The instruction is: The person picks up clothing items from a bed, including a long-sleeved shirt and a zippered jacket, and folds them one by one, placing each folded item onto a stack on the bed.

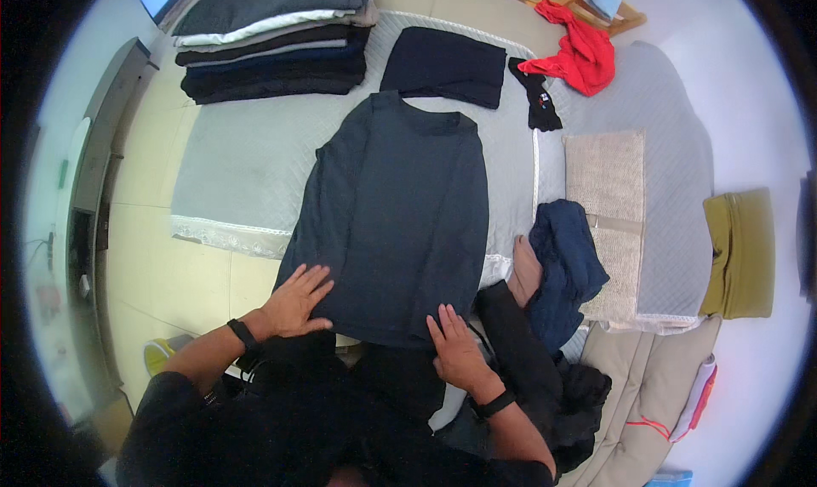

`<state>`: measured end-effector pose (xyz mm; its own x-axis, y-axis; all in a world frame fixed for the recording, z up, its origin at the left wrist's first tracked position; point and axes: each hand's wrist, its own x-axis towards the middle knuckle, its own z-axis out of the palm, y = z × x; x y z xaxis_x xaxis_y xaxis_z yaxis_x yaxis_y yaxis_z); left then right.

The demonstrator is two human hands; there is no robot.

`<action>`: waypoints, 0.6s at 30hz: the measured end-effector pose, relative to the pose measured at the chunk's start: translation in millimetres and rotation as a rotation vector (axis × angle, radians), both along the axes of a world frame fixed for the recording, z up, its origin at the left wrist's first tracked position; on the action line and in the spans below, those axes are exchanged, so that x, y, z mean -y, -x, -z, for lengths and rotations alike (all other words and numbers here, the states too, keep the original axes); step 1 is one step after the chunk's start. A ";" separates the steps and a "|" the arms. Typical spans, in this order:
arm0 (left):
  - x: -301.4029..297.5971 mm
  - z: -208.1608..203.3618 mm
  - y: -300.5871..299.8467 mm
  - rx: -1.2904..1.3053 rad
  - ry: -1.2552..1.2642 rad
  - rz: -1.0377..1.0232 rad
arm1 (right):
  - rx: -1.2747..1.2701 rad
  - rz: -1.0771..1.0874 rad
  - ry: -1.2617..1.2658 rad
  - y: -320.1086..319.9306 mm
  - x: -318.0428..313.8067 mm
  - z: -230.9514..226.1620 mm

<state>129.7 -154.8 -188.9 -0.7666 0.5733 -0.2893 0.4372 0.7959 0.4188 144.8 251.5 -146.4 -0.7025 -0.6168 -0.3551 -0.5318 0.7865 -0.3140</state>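
A dark grey long-sleeved shirt (396, 223) lies spread out in front of me, its neckline away from me and its sleeves folded in along the body. On its lower left corner rests my left hand (298, 304), fingers spread and flat. My right hand (459, 347) touches the hem at the lower right, fingers stretched out over the cloth. Neither hand grips anything. Beneath the shirt is a grey quilted cover (247, 164) with a white lace edge.
A tall stack of folded clothes (272, 62) stands at the far left. Beyond the shirt lies a folded black garment (447, 66), with a red cloth (583, 49) farther right. Crumpled navy clothing (566, 270) and a beige woven mat (608, 181) are on the right, near an olive cushion (740, 253).
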 end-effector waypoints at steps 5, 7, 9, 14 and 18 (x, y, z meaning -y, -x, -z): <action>3.3 -14.7 -30.0 0.009 0.071 0.039 | -0.134 -0.159 -0.159 6.6 -2.6 1.7; -0.4 -9.3 -37.0 -0.043 0.038 -0.032 | -0.154 -0.096 -0.096 3.5 -11.1 20.1; 0.1 -3.8 -44.0 -0.083 0.059 -0.043 | -0.189 -0.080 -0.075 0.9 -13.1 30.0; 14.0 6.9 -48.4 -0.084 0.046 -0.092 | -0.161 -0.010 0.008 1.9 -0.5 24.4; 16.6 13.8 -35.6 -0.171 0.008 -0.046 | -0.183 0.088 0.182 1.9 -14.8 34.9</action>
